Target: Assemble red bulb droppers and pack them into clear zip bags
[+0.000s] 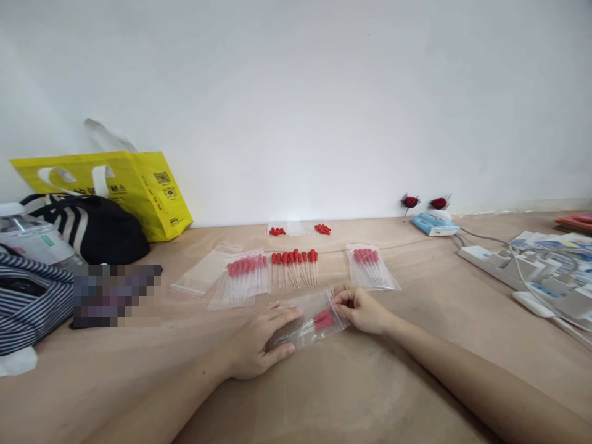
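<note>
A clear zip bag (303, 306) lies on the table in front of me, with a few red-bulbed droppers (322, 319) inside. Across its closed end rests my left hand (266, 336), fingers stretched out and apart. My right hand (358, 307) pinches the bag's zip edge. Just beyond lies a row of loose droppers (295, 259) with red bulbs and clear stems. To their left are filled bags of droppers (241, 277), overlapping flat bags (203, 271). Another filled bag (372, 266) lies to the right.
Small red bulbs (277, 231) lie on clear bags by the wall. At left stand a yellow bag (157, 191), a black pouch (111, 228) and a striped bag (34, 302). A tissue pack (435, 223) and a power strip with plugs and cables (490, 265) lie at right.
</note>
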A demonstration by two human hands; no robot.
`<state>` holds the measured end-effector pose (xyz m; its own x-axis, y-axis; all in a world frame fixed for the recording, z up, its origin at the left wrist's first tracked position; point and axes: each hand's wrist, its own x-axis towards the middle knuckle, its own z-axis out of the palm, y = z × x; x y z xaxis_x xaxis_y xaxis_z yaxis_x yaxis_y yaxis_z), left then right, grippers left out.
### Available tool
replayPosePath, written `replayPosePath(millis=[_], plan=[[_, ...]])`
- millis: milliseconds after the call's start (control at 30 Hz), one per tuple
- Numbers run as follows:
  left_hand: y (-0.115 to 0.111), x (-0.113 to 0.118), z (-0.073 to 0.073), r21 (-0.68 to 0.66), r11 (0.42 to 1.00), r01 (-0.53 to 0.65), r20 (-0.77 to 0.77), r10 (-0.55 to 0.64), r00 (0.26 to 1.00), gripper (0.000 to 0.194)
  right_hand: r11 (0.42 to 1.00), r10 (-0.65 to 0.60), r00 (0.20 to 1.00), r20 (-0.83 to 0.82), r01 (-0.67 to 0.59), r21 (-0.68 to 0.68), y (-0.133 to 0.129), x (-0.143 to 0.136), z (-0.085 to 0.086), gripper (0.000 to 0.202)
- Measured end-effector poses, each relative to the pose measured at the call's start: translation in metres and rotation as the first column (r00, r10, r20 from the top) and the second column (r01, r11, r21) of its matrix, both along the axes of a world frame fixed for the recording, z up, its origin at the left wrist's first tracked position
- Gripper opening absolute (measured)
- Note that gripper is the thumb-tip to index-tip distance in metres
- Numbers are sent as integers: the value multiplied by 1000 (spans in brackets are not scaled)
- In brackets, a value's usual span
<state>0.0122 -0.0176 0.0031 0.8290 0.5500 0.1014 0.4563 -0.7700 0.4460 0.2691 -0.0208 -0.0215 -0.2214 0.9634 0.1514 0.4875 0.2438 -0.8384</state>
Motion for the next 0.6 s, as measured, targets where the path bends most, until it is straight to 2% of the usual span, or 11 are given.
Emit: replayPosePath(millis=[67,200,333,433,600], plan=[[0,0,0,-5,1000,18,15,-18,1000,49,987,-142,990,6,142,-71,15,4,4,10],[-2,-1,-1,23,1000,-8,71,6,997,42,942,-333,942,29,334,-20,58,0,14,3],[-4,0,2,43,999,25,144,-31,989,37,881,-472,880,56,473,-2,96,-21,18,20],[-5,1,6,37,997,71,150,-75,986,40,835,-548,834,65,549,-11,113,-35,16,27],[-7,1,9,-21,998,66,125,-62,990,30,812,-582,813,1,581,-60,126,-45,8,14]])
